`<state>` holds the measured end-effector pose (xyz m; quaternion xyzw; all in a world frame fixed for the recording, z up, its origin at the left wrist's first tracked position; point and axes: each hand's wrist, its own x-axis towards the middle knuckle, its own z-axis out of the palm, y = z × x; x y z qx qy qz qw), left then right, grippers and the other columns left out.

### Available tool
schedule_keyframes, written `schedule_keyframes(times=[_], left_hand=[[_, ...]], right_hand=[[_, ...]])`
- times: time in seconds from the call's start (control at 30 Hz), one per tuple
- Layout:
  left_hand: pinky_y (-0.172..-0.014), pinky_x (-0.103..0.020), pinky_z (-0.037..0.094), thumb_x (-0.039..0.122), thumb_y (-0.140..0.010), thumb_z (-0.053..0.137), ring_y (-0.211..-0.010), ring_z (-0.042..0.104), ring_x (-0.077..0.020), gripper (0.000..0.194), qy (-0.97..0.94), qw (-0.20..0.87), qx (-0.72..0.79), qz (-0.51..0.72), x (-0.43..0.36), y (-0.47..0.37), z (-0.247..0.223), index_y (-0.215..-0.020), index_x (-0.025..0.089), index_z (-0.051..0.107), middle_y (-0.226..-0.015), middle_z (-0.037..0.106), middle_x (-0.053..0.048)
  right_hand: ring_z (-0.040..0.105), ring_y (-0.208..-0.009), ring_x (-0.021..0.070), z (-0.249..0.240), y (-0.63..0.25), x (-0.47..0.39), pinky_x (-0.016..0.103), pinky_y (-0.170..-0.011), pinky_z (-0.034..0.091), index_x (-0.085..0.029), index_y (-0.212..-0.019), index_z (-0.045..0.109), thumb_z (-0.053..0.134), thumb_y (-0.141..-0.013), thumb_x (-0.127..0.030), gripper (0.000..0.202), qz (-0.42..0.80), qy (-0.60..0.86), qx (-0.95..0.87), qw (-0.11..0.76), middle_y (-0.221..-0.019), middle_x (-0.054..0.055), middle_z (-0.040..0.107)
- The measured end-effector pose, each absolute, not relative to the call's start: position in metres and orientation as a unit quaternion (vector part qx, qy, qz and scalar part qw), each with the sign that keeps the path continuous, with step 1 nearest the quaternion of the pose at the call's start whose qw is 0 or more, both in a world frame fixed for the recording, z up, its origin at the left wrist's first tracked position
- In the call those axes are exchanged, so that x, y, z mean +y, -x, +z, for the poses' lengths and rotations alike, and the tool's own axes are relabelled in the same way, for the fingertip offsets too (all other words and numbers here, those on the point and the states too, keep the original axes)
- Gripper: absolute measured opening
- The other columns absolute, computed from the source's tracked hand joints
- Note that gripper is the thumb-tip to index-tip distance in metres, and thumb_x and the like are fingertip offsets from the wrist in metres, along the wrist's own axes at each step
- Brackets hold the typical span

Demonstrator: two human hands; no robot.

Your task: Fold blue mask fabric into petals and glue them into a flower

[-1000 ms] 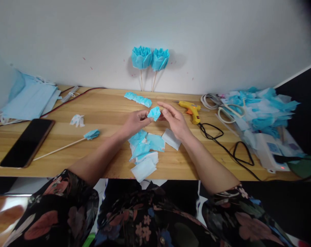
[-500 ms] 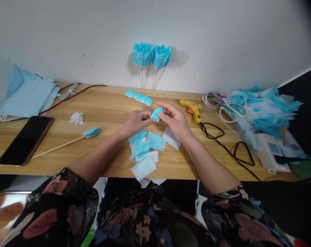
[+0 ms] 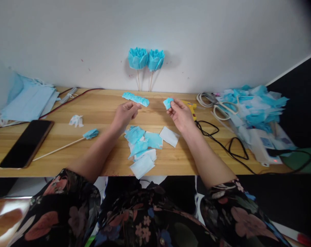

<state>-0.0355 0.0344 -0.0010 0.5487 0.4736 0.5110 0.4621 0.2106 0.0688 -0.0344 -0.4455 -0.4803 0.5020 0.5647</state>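
Observation:
Between the thumb and fingers of my right hand (image 3: 180, 115) is a small folded blue fabric petal (image 3: 168, 102), raised above the table. My left hand (image 3: 125, 114) is closed, thumb against fingers, with nothing visible in it. Just beyond it lies a row of blue petals (image 3: 136, 98), partly behind the fingertips. Below and between my hands, several loose blue and white fabric pieces (image 3: 142, 145) overlap on the wooden table (image 3: 106, 161). A yellow glue gun (image 3: 192, 107) is partly hidden behind my right hand.
Two blue fabric flowers (image 3: 138, 58) on sticks lean against the wall. To the left are a stack of face masks (image 3: 29, 101), a phone (image 3: 27, 144) and a stick with a blue bud (image 3: 90, 133). At right are scissors (image 3: 226, 110), a scrap heap (image 3: 253, 106) and a power strip (image 3: 264, 145).
My hands have moved apart. The blue petal, which both held before, has gone right with my right hand, while my left hand has let go and shifted left towards the petal row.

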Motion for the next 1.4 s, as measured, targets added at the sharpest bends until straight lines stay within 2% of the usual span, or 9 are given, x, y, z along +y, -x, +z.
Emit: schedule_keyframes(times=[0.13,0.33,0.43,0.53,0.7,0.8,0.87,1.2,1.4], left_hand=[[-0.051,-0.023,0.029,0.045,-0.083,0.068,-0.049,0.035,-0.0083,0.031,-0.542,0.437,0.484,0.529,0.040,0.043,-0.001,-0.070,0.018,0.061,-0.049,0.045,0.004],[-0.052,-0.024,0.031,0.054,-0.085,0.065,-0.049,0.036,-0.0084,0.041,-0.558,0.393,0.506,0.527,0.048,0.050,-0.009,-0.066,0.018,0.061,-0.050,0.045,0.004],[-0.055,-0.024,0.035,0.058,-0.085,0.063,-0.051,0.042,-0.0092,0.046,-0.576,0.378,0.522,0.503,0.053,0.054,-0.017,-0.063,0.017,0.063,-0.053,0.049,0.002],[-0.060,-0.025,0.042,0.055,-0.087,0.058,-0.058,0.051,-0.0117,0.044,-0.609,0.340,0.537,0.474,0.059,0.058,-0.024,-0.066,0.017,0.066,-0.060,0.058,-0.001],[-0.091,-0.035,0.053,0.032,-0.093,0.043,-0.095,0.068,-0.0208,0.041,-0.727,0.213,0.538,0.369,0.061,0.065,-0.015,-0.117,0.017,0.073,-0.107,0.075,-0.010],[-0.116,-0.044,0.042,0.019,-0.090,0.044,-0.133,0.055,-0.0261,0.057,-0.773,0.063,0.534,0.336,0.055,0.066,0.005,-0.146,0.020,0.056,-0.146,0.061,-0.011],[-0.118,-0.047,0.040,0.019,-0.091,0.044,-0.136,0.053,-0.0276,0.056,-0.794,0.032,0.526,0.302,0.052,0.065,0.017,-0.146,0.018,0.055,-0.147,0.060,-0.011],[-0.107,-0.046,0.047,0.008,-0.088,0.040,-0.122,0.062,-0.0288,0.050,-0.854,-0.003,0.495,0.160,0.102,0.049,-0.014,-0.127,0.013,0.070,-0.130,0.070,-0.016],[-0.105,-0.042,0.047,0.013,-0.091,0.044,-0.120,0.063,-0.0261,0.043,-0.875,-0.015,0.468,0.122,0.127,0.040,-0.028,-0.125,0.016,0.070,-0.125,0.073,-0.015]], right_hand=[[0.062,-0.068,0.0146,-0.042,-0.201,0.064,0.033,-0.070,0.056,-0.024,-0.108,0.072,0.076,-0.077,-0.048,0.039,0.496,0.481,-0.511,0.511,-0.080,0.000,0.070],[0.066,-0.111,0.0286,-0.025,-0.216,0.068,0.048,-0.102,0.050,-0.026,-0.100,0.077,0.069,-0.084,-0.030,0.019,0.186,0.510,-0.704,0.458,-0.113,0.009,0.076],[0.068,-0.103,0.0280,-0.002,-0.246,0.072,0.045,-0.096,0.052,-0.024,-0.102,0.076,0.061,-0.089,-0.027,0.019,0.102,0.561,-0.660,0.489,-0.110,0.010,0.076],[0.068,-0.093,0.0290,0.015,-0.274,0.062,0.043,-0.090,0.051,-0.018,-0.094,0.076,0.058,-0.091,-0.027,0.020,0.024,0.672,-0.635,0.380,-0.095,0.013,0.077],[0.071,-0.105,0.0350,0.014,-0.293,0.041,0.042,-0.087,0.051,-0.015,-0.112,0.076,0.047,-0.098,-0.042,0.042,0.015,0.778,-0.618,0.109,-0.110,0.020,0.078],[0.071,-0.111,0.0375,0.007,-0.292,0.044,0.043,-0.088,0.052,-0.016,-0.116,0.075,0.043,-0.098,-0.057,0.055,0.045,0.783,-0.620,0.038,-0.118,0.021,0.076],[0.071,-0.112,0.0395,0.003,-0.289,0.049,0.045,-0.087,0.053,-0.014,-0.117,0.074,0.044,-0.096,-0.064,0.061,0.049,0.784,-0.619,0.023,-0.120,0.023,0.075],[0.072,-0.107,0.0367,0.011,-0.288,0.051,0.044,-0.086,0.053,-0.017,-0.125,0.069,0.054,-0.091,-0.041,0.045,0.083,0.784,-0.612,0.068,-0.118,0.019,0.076],[0.070,-0.084,0.0232,0.013,-0.299,0.036,0.036,-0.076,0.055,-0.021,-0.128,0.063,0.058,-0.089,-0.036,0.042,0.151,0.683,-0.587,0.408,-0.105,0.009,0.076]])
